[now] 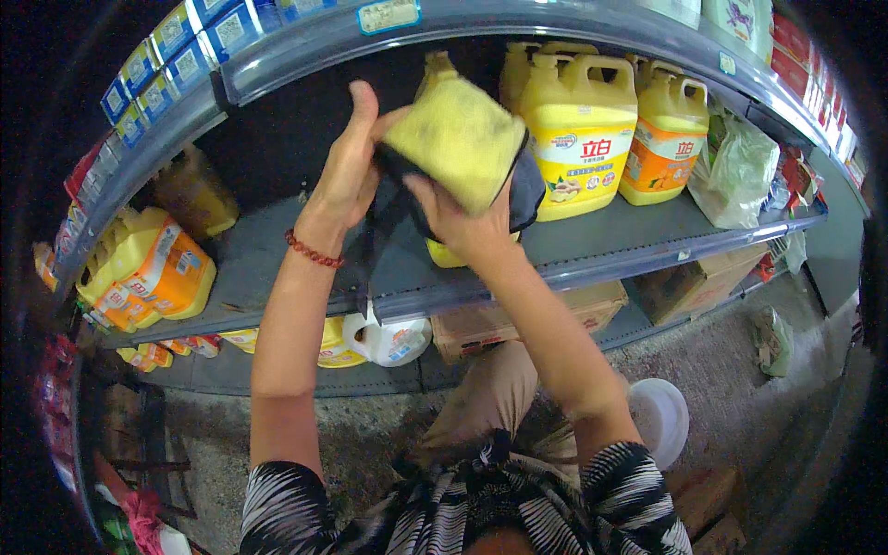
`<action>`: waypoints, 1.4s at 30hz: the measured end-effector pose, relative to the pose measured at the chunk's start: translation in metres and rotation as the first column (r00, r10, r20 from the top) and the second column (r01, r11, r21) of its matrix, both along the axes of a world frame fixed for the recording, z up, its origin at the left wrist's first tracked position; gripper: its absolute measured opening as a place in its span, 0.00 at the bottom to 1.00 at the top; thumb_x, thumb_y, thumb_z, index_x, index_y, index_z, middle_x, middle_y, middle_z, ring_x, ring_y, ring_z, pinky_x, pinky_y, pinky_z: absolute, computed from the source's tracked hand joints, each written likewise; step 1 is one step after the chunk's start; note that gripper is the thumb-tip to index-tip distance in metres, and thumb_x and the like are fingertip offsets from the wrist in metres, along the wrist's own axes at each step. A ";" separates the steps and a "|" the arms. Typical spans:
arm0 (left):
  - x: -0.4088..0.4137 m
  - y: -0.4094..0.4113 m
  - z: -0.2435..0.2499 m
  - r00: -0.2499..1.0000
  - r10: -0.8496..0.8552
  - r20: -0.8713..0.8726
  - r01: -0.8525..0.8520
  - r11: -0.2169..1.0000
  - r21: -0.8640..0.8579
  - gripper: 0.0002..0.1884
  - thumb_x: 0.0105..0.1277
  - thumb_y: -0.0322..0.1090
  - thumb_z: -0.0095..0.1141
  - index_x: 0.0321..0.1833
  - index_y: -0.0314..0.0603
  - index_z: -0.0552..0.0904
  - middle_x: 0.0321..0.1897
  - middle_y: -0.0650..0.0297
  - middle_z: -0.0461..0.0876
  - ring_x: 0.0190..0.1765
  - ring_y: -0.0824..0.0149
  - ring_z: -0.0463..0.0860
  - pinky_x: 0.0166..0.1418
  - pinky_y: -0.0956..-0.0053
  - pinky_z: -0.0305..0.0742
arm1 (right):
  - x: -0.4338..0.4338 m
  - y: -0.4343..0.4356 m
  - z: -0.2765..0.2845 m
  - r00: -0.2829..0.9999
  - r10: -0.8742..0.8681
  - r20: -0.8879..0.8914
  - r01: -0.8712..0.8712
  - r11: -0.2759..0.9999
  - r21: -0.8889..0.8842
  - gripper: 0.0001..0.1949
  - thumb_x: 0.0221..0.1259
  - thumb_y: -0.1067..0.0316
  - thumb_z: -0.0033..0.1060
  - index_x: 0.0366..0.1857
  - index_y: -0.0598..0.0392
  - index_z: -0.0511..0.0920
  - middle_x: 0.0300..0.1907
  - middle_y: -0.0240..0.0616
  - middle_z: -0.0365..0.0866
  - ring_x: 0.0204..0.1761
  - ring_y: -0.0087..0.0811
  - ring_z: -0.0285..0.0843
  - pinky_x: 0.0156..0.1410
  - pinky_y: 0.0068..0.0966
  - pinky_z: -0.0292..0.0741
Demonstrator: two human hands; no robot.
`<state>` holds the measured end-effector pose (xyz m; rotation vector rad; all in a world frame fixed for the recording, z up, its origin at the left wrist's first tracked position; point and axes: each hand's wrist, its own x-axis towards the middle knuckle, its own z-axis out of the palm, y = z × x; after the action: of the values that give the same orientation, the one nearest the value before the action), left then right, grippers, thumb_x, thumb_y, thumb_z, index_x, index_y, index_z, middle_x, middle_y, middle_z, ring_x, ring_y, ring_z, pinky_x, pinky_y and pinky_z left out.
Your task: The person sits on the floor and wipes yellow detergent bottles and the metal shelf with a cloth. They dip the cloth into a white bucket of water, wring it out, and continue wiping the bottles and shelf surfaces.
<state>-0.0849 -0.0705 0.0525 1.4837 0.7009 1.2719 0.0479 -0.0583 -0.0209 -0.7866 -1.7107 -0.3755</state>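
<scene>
A yellow cloth with a dark edge (458, 139) is held up in front of me, grey smudges on its face. My right hand (472, 211) grips it from below, its fingers partly hidden by the cloth. My left hand (350, 163) is at the cloth's left corner, thumb raised; its fingertips go behind the cloth, so their hold cannot be told. Behind the cloth is a yellow plastic jug (445, 255), mostly covered, with its base on the shelf. Dishwashing liquid jugs with a yellow label (579, 146) and an orange label (666, 149) stand to the right.
Orange-labelled jugs (159, 267) stand at the shelf's left, and a plastic bag (739, 166) lies at its right. An upper shelf edge (319, 52) arches overhead. Below are a white jug (392, 340) and cardboard boxes (479, 326). A white bucket (659, 420) stands on the floor.
</scene>
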 end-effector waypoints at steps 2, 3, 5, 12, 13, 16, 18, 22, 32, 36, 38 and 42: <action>-0.015 0.003 -0.004 0.997 -0.071 0.013 0.071 0.997 -0.018 0.43 0.63 0.67 0.21 0.59 0.29 0.67 0.60 0.54 0.66 0.63 0.61 0.62 0.68 0.69 0.48 | -0.005 -0.001 -0.031 0.995 0.089 0.047 -0.084 0.991 -0.107 0.23 0.47 0.61 0.58 0.52 0.45 0.71 0.60 0.40 0.63 0.66 0.44 0.52 0.69 0.48 0.46; -0.016 0.003 -0.007 0.998 -0.048 -0.030 0.050 0.998 0.048 0.43 0.63 0.67 0.20 0.60 0.28 0.66 0.60 0.53 0.65 0.63 0.61 0.62 0.69 0.68 0.48 | 0.001 -0.006 -0.043 0.986 0.107 0.130 -0.096 0.992 -0.087 0.21 0.47 0.62 0.57 0.50 0.46 0.73 0.57 0.39 0.66 0.64 0.44 0.55 0.68 0.49 0.47; -0.021 0.000 -0.016 0.994 0.021 -0.110 -0.001 0.985 0.174 0.44 0.63 0.68 0.19 0.61 0.28 0.63 0.61 0.53 0.64 0.64 0.60 0.61 0.69 0.68 0.47 | 0.014 -0.017 -0.063 0.943 0.152 0.297 -0.143 0.988 -0.054 0.17 0.48 0.64 0.55 0.46 0.47 0.75 0.52 0.37 0.72 0.60 0.44 0.61 0.65 0.51 0.51; 0.022 -0.069 -0.077 0.845 0.526 -0.095 -0.444 0.791 0.421 0.25 0.56 0.31 0.58 0.58 0.42 0.68 0.55 0.59 0.65 0.59 0.64 0.65 0.59 0.68 0.64 | 0.063 -0.029 -0.063 0.919 0.367 0.142 -0.257 0.834 -0.488 0.10 0.47 0.73 0.54 0.36 0.59 0.76 0.33 0.38 0.79 0.36 0.37 0.76 0.43 0.31 0.72; 0.026 -0.089 -0.085 0.817 0.557 -0.150 -0.428 0.760 0.490 0.28 0.53 0.31 0.60 0.59 0.43 0.67 0.55 0.58 0.64 0.60 0.62 0.65 0.58 0.68 0.65 | 0.056 -0.033 -0.051 0.883 0.461 -0.087 -0.431 0.726 -0.535 0.10 0.48 0.72 0.55 0.37 0.59 0.76 0.34 0.38 0.78 0.37 0.35 0.76 0.43 0.30 0.72; 0.036 -0.105 -0.103 0.841 0.536 -0.076 -0.455 0.776 0.436 0.34 0.52 0.26 0.58 0.63 0.40 0.58 0.60 0.57 0.59 0.61 0.62 0.63 0.61 0.69 0.63 | 0.028 -0.069 -0.001 0.662 0.562 -0.496 -0.742 0.397 -0.541 0.12 0.55 0.67 0.56 0.42 0.60 0.73 0.37 0.39 0.75 0.40 0.24 0.72 0.47 0.24 0.70; 0.026 -0.100 -0.103 0.828 0.545 0.136 -0.558 0.771 0.307 0.33 0.55 0.22 0.56 0.64 0.40 0.58 0.60 0.58 0.60 0.60 0.66 0.65 0.60 0.72 0.65 | 0.023 -0.071 0.024 0.708 0.675 -0.208 -0.616 0.445 -0.650 0.09 0.55 0.67 0.56 0.37 0.59 0.75 0.30 0.41 0.78 0.31 0.31 0.75 0.38 0.25 0.71; 0.009 -0.094 -0.070 0.724 0.519 0.455 -0.623 0.774 0.109 0.23 0.61 0.28 0.51 0.60 0.39 0.65 0.59 0.59 0.65 0.56 0.65 0.70 0.56 0.68 0.69 | 0.035 -0.046 0.053 0.818 0.562 -0.123 -0.559 0.724 -0.404 0.08 0.55 0.66 0.56 0.25 0.59 0.77 0.21 0.41 0.77 0.23 0.33 0.75 0.30 0.28 0.71; 0.020 0.001 -0.044 0.682 0.732 0.008 -0.523 0.479 0.705 0.18 0.66 0.37 0.37 0.59 0.47 0.69 0.52 0.53 0.71 0.56 0.56 0.68 0.59 0.63 0.56 | -0.009 0.016 0.059 0.791 0.348 -0.503 -0.534 0.794 -0.291 0.26 0.67 0.48 0.33 0.58 0.59 0.64 0.53 0.46 0.68 0.54 0.37 0.65 0.59 0.27 0.60; 0.005 0.052 -0.032 0.775 0.631 0.017 -0.475 0.565 0.675 0.17 0.66 0.38 0.37 0.56 0.43 0.70 0.49 0.52 0.73 0.52 0.52 0.69 0.58 0.63 0.60 | -0.009 0.020 0.052 0.762 0.397 -0.511 -0.571 0.784 -0.243 0.23 0.65 0.55 0.42 0.58 0.61 0.62 0.48 0.40 0.71 0.50 0.26 0.66 0.57 0.21 0.62; 0.002 0.064 -0.031 0.738 0.674 0.002 -0.451 0.492 0.745 0.17 0.66 0.38 0.37 0.55 0.42 0.70 0.51 0.50 0.72 0.53 0.50 0.69 0.58 0.64 0.62 | -0.011 0.021 0.049 0.770 0.398 -0.499 -0.561 0.795 -0.230 0.23 0.62 0.60 0.49 0.57 0.61 0.63 0.46 0.39 0.72 0.48 0.25 0.68 0.55 0.20 0.64; -0.018 0.073 -0.034 0.613 0.782 -0.109 -0.663 0.585 0.468 0.16 0.64 0.36 0.39 0.51 0.39 0.73 0.48 0.49 0.75 0.50 0.47 0.74 0.52 0.63 0.68 | -0.018 -0.001 0.053 0.771 0.335 -0.543 -0.506 0.839 -0.200 0.22 0.55 0.68 0.57 0.53 0.60 0.65 0.41 0.41 0.75 0.43 0.29 0.72 0.51 0.22 0.68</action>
<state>-0.1025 0.0024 0.0188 1.8119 1.4618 1.9147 0.0299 -0.0589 0.0320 -0.6313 -1.4172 0.4252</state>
